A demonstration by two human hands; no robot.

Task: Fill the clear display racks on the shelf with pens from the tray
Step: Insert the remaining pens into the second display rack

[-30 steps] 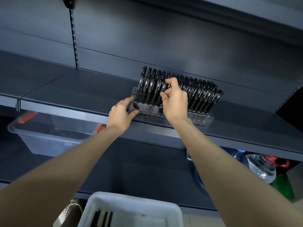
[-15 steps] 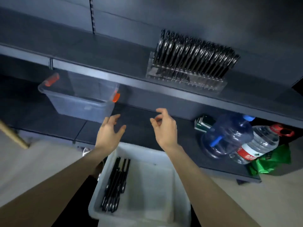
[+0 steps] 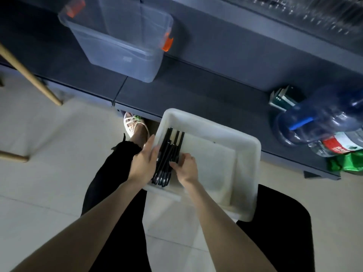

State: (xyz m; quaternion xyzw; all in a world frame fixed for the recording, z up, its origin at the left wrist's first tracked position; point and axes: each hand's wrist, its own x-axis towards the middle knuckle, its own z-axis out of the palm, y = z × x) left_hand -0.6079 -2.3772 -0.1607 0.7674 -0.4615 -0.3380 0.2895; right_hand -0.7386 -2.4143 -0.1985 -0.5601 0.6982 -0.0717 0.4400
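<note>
Pens [image 3: 167,154] lie bundled in the tray [image 3: 253,148], pointing away from the person. Left hand [image 3: 144,163] flanks them straight-fingered; right hand [image 3: 186,167] curls its fingers onto them.

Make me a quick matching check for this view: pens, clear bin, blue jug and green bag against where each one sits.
Things:
1. pens
2. clear bin
3. blue jug
4. green bag

Places:
A. far right, next to the red-labelled bottle
B. left side of the white tray, between the left hand and the right hand
C. on the dark shelf, upper left of the view
D. on the dark shelf, right of the tray

Pairs: 1-B, 2-C, 3-D, 4-A
</note>
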